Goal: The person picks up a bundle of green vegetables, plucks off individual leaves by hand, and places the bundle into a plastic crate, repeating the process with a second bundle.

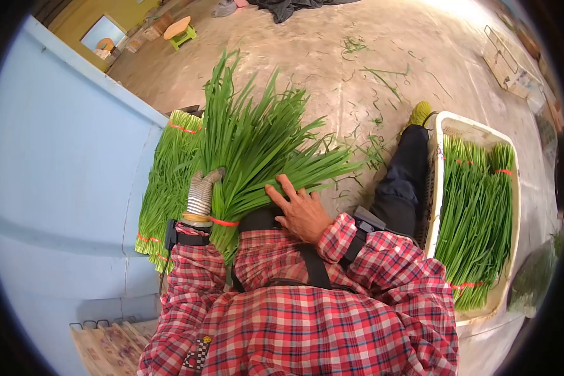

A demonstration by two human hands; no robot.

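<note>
A large bunch of long green leaves [250,138] fans out over my lap, with a red band [224,222] around its lower part. My left hand [202,193], in a striped grey-and-white glove, grips the bunch at its left side. Bare and with fingers spread, my right hand [301,210] rests against the leaves at the right side of the bunch and grasps nothing. Left of the bunch lies a stack of banded green bundles [163,182], partly hidden by it.
A white crate [512,188] of banded bundles stands at my right, beside my leg. A blue wall [62,156] rises at the left. Leaf scraps [376,147] litter the floor ahead. Farther off are a small stool [180,31] and another crate [507,66].
</note>
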